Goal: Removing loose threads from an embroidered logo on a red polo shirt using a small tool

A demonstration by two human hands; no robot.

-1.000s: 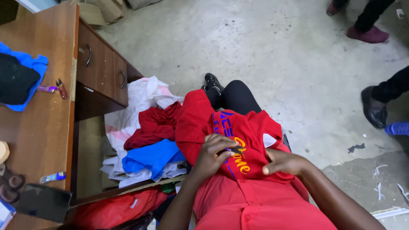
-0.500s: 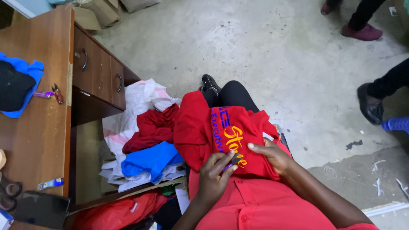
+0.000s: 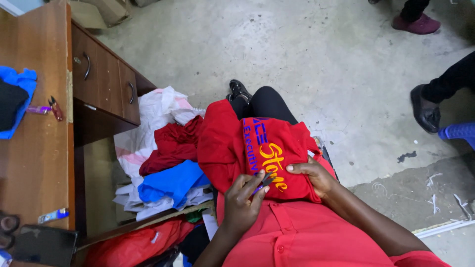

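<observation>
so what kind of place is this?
Likely a small garment or embroidery workshop: a red embroidered garment on the lap, a heap of cloth pieces beside a wooden desk, thread snips on it.

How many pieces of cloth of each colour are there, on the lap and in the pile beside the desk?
Red: 2, the embroidered red garment on the lap and a dark red cloth in the pile.
Blue: 1, a blue cloth.
White: 1, a white cloth bundle.
Total: 4
</observation>
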